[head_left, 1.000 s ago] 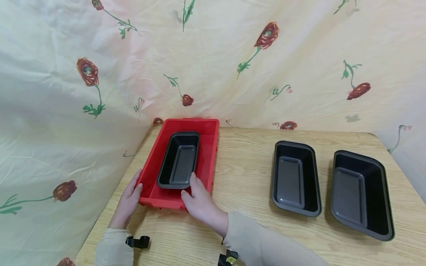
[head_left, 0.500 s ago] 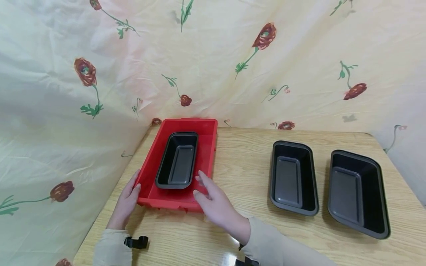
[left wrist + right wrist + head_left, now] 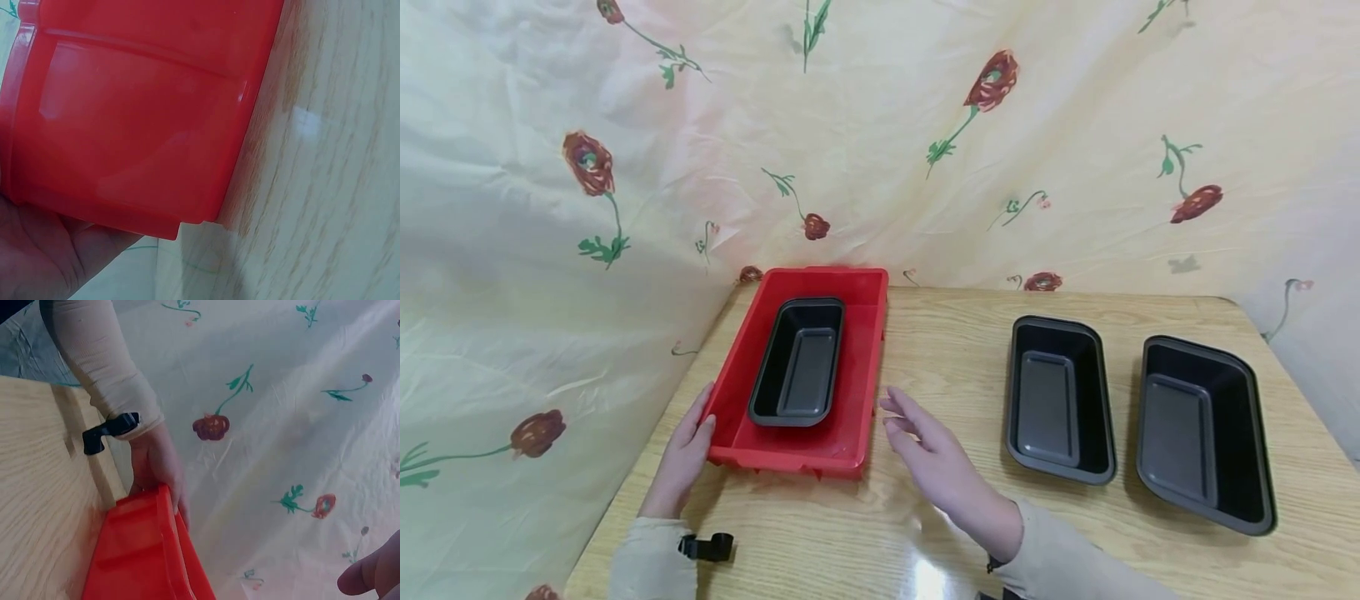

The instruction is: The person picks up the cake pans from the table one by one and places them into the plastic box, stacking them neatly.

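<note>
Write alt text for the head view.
A left hand grips a red tray with one dark loaf pan inside; the right hand, empty, hovers beside it. Two more dark pans stand to the right on the wooden table.

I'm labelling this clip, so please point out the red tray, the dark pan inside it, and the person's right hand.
Red tray (image 3: 852, 367): head view, bare inside surface right of the pan.
Dark pan (image 3: 802, 367): head view, its inner floor.
Right hand (image 3: 946, 467): head view, thumb side, mid-hand.
</note>
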A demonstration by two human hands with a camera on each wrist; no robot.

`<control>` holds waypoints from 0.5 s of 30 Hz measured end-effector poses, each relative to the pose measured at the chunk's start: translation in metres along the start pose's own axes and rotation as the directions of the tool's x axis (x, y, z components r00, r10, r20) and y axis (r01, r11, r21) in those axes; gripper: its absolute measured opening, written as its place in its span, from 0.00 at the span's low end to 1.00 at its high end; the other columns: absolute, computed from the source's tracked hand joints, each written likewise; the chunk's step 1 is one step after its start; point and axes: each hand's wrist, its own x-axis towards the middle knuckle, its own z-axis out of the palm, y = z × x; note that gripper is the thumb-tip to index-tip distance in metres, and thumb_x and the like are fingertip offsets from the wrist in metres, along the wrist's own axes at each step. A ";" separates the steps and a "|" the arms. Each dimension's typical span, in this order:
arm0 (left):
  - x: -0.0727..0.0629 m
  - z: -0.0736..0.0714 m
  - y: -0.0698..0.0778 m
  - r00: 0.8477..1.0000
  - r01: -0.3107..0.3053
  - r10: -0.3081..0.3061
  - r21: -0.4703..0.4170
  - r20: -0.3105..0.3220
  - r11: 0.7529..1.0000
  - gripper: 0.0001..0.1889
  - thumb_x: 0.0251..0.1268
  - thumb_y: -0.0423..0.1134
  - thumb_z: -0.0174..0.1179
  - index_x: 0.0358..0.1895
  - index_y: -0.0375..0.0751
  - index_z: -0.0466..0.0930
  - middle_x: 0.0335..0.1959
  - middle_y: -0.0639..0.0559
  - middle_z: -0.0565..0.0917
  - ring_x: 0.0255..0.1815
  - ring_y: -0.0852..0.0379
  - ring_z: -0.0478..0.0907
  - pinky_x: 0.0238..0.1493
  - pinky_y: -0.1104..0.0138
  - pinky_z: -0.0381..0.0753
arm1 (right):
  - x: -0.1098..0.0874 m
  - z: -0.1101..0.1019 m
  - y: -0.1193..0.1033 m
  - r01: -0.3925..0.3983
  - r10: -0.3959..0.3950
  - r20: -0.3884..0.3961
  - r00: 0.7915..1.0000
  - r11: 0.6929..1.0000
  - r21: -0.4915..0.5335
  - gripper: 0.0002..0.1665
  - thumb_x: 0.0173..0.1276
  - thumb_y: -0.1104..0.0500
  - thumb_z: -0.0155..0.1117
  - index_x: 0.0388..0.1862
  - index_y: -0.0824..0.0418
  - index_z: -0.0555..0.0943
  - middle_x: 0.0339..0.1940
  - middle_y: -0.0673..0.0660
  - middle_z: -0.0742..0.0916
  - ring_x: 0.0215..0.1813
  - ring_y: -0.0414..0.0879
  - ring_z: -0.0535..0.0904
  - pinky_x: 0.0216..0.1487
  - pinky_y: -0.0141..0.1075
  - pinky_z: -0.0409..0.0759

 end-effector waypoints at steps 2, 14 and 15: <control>0.000 0.000 0.000 1.000 -0.003 0.003 -0.005 -0.001 1.000 0.30 0.80 0.43 0.40 0.79 0.65 0.43 0.78 0.45 0.49 0.73 0.38 0.53 0.62 0.46 0.69 | -0.002 -0.005 0.001 -0.008 0.008 -0.008 1.000 1.000 0.011 0.31 0.75 0.64 0.53 0.74 0.68 0.62 0.65 0.61 0.76 0.61 0.54 0.75 0.57 0.42 0.77; 0.003 0.000 -0.004 1.000 -0.024 0.024 -0.012 0.004 1.000 0.30 0.80 0.41 0.38 0.79 0.62 0.43 0.78 0.44 0.49 0.73 0.39 0.52 0.64 0.45 0.66 | -0.016 -0.028 0.005 -0.062 0.062 0.006 0.998 0.998 0.017 0.33 0.76 0.59 0.52 0.76 0.65 0.58 0.67 0.61 0.75 0.63 0.56 0.74 0.55 0.39 0.77; 0.003 0.000 -0.004 1.000 -0.023 0.023 -0.013 0.004 1.000 0.30 0.80 0.41 0.38 0.79 0.62 0.43 0.78 0.44 0.49 0.73 0.39 0.52 0.64 0.45 0.66 | -0.018 -0.031 0.006 -0.064 0.064 0.012 0.998 0.998 0.016 0.33 0.77 0.59 0.52 0.76 0.65 0.57 0.67 0.62 0.74 0.63 0.57 0.74 0.56 0.40 0.77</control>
